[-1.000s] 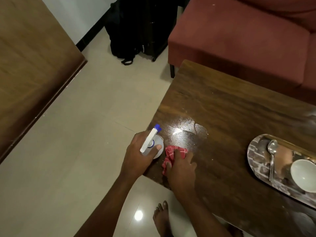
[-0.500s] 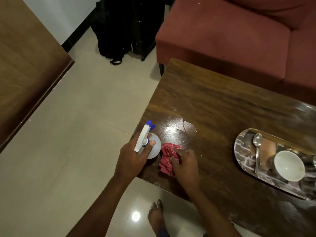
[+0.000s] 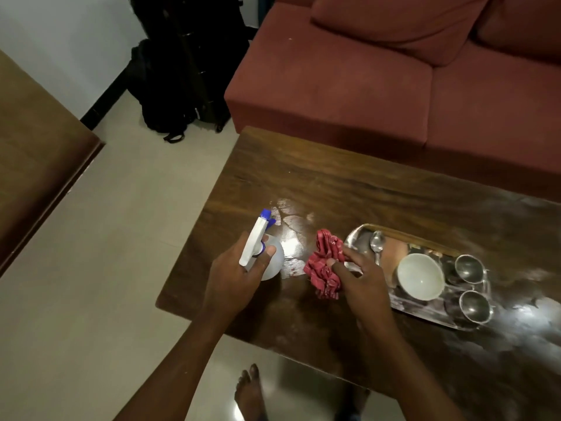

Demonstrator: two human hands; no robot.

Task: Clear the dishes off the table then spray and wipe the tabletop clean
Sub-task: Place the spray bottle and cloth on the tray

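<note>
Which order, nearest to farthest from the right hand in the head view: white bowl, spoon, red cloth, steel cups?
1. The red cloth, gripped in the right hand.
2. The spoon, on the tray's left end, beside the hand.
3. The white bowl, mid-tray, further right.
4. The two steel cups, at the tray's right end; too close to rank apart.

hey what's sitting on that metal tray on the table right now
On the metal tray: a spoon, a white bowl that looks empty, and two steel cups. The right hand, gripping the red cloth, covers the tray's near left corner, so anything there is hidden.
</note>
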